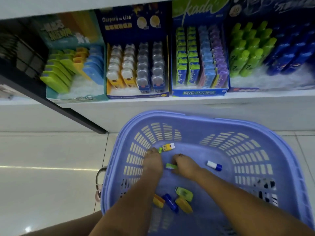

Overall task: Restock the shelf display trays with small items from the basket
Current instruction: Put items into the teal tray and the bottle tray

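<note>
From beside the shelf, I am watching a person's two bare arms reaching down into a lavender-blue plastic basket (255, 150) with slatted walls, which is sitting on glossy pale floor tiles (51, 159). The right hand (185, 166) is curling its fingers round a ribbed green piece (171, 166), which is poking out leftward from the grip, between the two hands. The left hand (152, 161) is reaching its fingertips to a bright green item (160, 149). They are touching it, but I cannot tell whether they are pinching it. That item is lying against a yellow animal-face block (169, 147) with white ears.

Right of the right hand and apart from it, a white-and-blue capped cylinder (214, 165) is lying on the smooth basket floor. Between the forearms, four more are lying close together: a green wedge (184, 193), a yellow wedge (183, 205), a dark blue capsule (170, 202) and an orange-yellow block (158, 200). That is making eight small items in the basket.

Above, on the white shelf (187, 101), four cardboard display trays are standing side by side: a teal tray (51, 92), a navy tray (136, 95), a bright blue tray (199, 92) and a dark tray (247, 90) with green and blue bottle shapes.
</note>
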`<action>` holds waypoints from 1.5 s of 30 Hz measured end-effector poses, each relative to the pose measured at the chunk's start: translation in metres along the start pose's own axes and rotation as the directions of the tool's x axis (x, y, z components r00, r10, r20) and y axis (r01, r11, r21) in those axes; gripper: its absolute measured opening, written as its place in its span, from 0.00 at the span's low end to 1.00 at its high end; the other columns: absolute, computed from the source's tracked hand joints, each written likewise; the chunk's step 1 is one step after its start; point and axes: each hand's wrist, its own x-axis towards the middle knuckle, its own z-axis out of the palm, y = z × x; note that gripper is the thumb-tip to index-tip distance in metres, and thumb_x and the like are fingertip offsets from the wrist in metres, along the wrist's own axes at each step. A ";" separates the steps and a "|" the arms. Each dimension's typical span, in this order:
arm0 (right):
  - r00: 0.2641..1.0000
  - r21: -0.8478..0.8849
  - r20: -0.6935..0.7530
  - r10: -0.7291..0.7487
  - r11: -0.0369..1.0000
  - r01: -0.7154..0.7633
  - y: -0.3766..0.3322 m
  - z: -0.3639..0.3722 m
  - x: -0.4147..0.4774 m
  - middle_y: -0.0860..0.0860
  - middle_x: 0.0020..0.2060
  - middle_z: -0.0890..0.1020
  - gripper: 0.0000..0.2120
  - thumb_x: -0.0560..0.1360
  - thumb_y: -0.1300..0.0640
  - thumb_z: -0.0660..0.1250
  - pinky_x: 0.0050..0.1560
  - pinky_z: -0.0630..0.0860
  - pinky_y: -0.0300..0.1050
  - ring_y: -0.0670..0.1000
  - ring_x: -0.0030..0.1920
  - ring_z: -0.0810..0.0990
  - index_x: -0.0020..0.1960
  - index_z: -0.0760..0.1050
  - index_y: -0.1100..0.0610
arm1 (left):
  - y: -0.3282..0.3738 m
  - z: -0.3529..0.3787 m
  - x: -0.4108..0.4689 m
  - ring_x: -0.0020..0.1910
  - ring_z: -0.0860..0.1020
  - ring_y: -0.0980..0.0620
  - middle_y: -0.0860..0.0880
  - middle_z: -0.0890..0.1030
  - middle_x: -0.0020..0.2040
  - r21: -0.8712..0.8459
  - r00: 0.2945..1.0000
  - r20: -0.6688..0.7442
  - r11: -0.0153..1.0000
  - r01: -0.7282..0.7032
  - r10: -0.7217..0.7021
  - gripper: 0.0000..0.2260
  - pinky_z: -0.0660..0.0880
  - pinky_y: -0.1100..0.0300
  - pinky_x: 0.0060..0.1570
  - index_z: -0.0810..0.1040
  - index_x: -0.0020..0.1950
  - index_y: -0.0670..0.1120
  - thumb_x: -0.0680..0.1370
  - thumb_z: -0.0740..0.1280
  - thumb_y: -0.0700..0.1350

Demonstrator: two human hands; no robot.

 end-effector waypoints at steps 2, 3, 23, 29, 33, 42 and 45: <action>0.999 0.082 0.045 -0.008 0.997 0.005 0.003 -0.018 -0.001 0.55 0.44 0.78 0.08 0.73 0.55 0.69 0.40 0.67 0.41 0.49 0.43 0.74 0.44 0.69 0.54 | -0.001 0.004 0.001 0.73 0.61 0.42 0.38 0.59 0.74 -0.015 1.000 -0.002 1.000 0.022 -0.022 0.23 0.61 0.54 0.70 0.51 0.75 0.34 0.82 0.52 0.39; 0.996 0.126 0.083 -0.009 0.992 -0.001 0.003 -0.029 -0.004 0.54 0.41 0.77 0.09 0.73 0.56 0.69 0.36 0.67 0.40 0.48 0.38 0.74 0.41 0.69 0.53 | 0.000 0.002 0.002 0.72 0.62 0.41 0.37 0.61 0.74 -0.049 0.999 0.017 0.998 0.044 -0.043 0.23 0.61 0.54 0.70 0.52 0.75 0.33 0.82 0.53 0.40; 0.771 0.502 -0.592 -0.235 0.641 0.581 -0.096 -0.226 -0.140 0.53 0.33 0.77 0.18 0.72 0.72 0.66 0.39 0.78 0.41 0.48 0.30 0.80 0.51 0.71 0.51 | 0.017 -0.201 -0.089 0.23 0.67 0.56 0.49 0.73 0.29 -0.990 0.910 0.057 -0.092 0.103 0.411 0.14 0.60 0.67 0.20 0.73 0.46 0.44 0.82 0.56 0.52; 0.545 0.084 -0.801 -0.246 0.856 0.509 -0.110 -0.254 -0.131 0.53 0.43 0.80 0.10 0.75 0.60 0.68 0.43 0.77 0.45 0.54 0.39 0.83 0.55 0.74 0.56 | 0.030 -0.214 -0.104 0.24 0.68 0.55 0.49 0.73 0.30 -0.978 0.919 -0.018 -0.196 0.065 0.394 0.15 0.62 0.66 0.21 0.72 0.49 0.43 0.83 0.52 0.52; 0.520 -0.179 -0.773 -0.363 0.912 0.370 -0.118 -0.244 -0.115 0.51 0.41 0.80 0.11 0.75 0.60 0.67 0.49 0.78 0.49 0.53 0.43 0.81 0.57 0.74 0.60 | 0.030 -0.215 -0.106 0.24 0.68 0.55 0.49 0.73 0.30 -0.977 0.933 -0.027 -0.205 0.051 0.360 0.15 0.61 0.66 0.23 0.73 0.50 0.43 0.83 0.53 0.52; 0.540 -0.375 -0.710 -0.453 0.891 0.255 -0.121 -0.243 -0.106 0.56 0.45 0.81 0.06 0.76 0.58 0.66 0.45 0.77 0.49 0.58 0.45 0.79 0.52 0.75 0.59 | 0.026 -0.221 -0.107 0.28 0.66 0.54 0.48 0.72 0.36 -0.965 0.942 -0.059 -0.260 0.031 0.331 0.16 0.61 0.63 0.27 0.75 0.51 0.42 0.83 0.51 0.48; 0.442 -0.488 -0.728 -0.524 0.849 0.202 -0.123 -0.249 -0.105 0.59 0.46 0.79 0.07 0.74 0.58 0.69 0.45 0.74 0.48 0.60 0.46 0.78 0.47 0.81 0.62 | 0.026 -0.221 -0.106 0.29 0.67 0.54 0.49 0.71 0.37 -0.946 0.930 -0.086 -0.323 0.037 0.357 0.16 0.62 0.64 0.28 0.76 0.56 0.40 0.82 0.51 0.46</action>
